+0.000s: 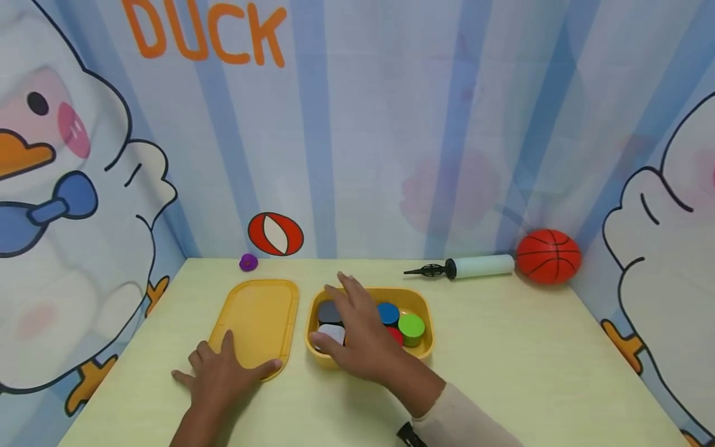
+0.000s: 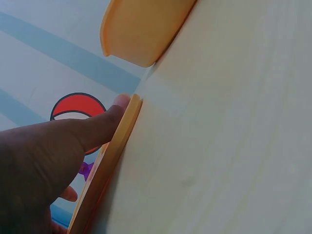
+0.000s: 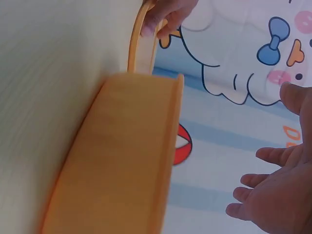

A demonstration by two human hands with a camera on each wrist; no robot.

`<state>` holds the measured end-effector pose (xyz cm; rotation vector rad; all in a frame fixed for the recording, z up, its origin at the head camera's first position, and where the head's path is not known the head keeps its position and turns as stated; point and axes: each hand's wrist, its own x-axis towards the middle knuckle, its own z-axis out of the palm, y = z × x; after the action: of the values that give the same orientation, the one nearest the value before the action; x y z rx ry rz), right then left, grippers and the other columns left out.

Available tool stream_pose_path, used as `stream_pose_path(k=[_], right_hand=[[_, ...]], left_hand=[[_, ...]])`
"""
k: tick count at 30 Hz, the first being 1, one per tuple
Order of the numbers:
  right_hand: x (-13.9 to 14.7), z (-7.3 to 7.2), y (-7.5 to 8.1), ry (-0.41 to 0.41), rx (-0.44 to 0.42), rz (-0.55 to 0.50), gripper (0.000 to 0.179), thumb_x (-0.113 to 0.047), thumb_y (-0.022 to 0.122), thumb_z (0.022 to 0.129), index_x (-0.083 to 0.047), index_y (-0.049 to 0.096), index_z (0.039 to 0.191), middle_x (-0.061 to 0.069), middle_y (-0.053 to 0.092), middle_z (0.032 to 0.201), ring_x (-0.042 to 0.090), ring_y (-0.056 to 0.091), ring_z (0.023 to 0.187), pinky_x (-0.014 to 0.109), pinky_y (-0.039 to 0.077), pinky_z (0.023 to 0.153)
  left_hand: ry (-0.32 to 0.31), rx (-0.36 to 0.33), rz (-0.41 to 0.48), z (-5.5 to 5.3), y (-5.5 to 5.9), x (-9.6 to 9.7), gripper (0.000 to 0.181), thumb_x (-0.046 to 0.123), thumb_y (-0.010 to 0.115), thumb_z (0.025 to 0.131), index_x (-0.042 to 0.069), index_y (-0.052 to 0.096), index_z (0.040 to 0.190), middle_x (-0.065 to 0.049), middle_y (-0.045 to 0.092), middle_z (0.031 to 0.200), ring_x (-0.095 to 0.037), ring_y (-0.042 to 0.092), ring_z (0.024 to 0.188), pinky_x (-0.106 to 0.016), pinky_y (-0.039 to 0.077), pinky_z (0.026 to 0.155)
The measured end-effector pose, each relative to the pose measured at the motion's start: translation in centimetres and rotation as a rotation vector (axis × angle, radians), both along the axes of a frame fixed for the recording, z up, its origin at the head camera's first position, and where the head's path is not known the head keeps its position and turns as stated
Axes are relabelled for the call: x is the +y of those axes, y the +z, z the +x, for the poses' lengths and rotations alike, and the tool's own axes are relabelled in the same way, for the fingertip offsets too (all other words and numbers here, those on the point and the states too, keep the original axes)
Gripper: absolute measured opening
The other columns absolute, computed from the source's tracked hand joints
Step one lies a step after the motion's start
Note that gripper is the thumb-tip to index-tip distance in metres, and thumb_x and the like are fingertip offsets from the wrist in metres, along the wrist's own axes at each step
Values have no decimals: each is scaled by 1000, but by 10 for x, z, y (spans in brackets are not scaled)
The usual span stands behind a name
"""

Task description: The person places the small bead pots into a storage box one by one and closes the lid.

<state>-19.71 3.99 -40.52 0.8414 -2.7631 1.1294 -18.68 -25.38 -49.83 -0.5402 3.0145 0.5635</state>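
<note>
A flat yellow lid (image 1: 259, 316) lies on the table, and my left hand (image 1: 220, 375) rests on its near end with fingers spread. In the left wrist view the thumb (image 2: 114, 109) lies along the lid's edge (image 2: 109, 165). To the right stands a yellow box (image 1: 426, 310) holding several round pieces: a blue one (image 1: 388, 313), a green one (image 1: 411, 329), a dark grey one (image 1: 328, 312), a white one (image 1: 332, 333) and a red one, partly covered. Over this box hovers my right hand (image 1: 365, 341), fingers extended and apart; the right wrist view shows that hand (image 3: 282, 185) above the rim, holding nothing.
Along the back edge lie a small purple object (image 1: 248, 262), a white hand pump (image 1: 483, 266) with a black nozzle, and a red basketball (image 1: 549, 257). A striped curtain (image 1: 368, 124) with duck pictures stands behind the table (image 1: 503, 354).
</note>
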Motion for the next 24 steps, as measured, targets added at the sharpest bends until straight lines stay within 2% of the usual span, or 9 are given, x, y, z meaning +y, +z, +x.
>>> stream_pose_path(k=[4, 11, 18, 24], right_hand=[[-27, -13, -7, 12, -42, 8, 84, -56, 66, 105, -19, 33, 173, 7, 15, 185, 36, 12, 172, 74, 25, 132], [-68, -27, -19, 21, -187, -35, 88, -59, 65, 105, -21, 28, 175, 6, 13, 186, 39, 27, 169, 70, 38, 127], [-110, -27, -24, 38, -299, -57, 89, -54, 68, 105, -22, 25, 176, 4, 13, 186, 32, 28, 170, 61, 35, 132], [-137, -23, -36, -70, -408, -107, 87, -54, 67, 105, -17, 29, 174, 8, 22, 184, 32, 28, 169, 58, 34, 134]], left_hand=[[-4, 10, 4, 0, -3, 1, 150, 101, 70, 66, -4, 31, 165, -52, 34, 141, -71, 32, 138, -98, 7, 112], [-6, 25, 12, 1, -3, 0, 150, 101, 71, 66, -5, 31, 165, -52, 33, 139, -72, 30, 139, -98, 8, 112], [-10, 29, 12, 4, -2, 1, 148, 99, 71, 68, -5, 32, 165, -52, 33, 139, -71, 30, 139, -98, 9, 112], [-15, 22, 21, 6, -2, 1, 141, 93, 71, 75, -7, 29, 166, -53, 29, 143, -72, 26, 141, -97, 6, 114]])
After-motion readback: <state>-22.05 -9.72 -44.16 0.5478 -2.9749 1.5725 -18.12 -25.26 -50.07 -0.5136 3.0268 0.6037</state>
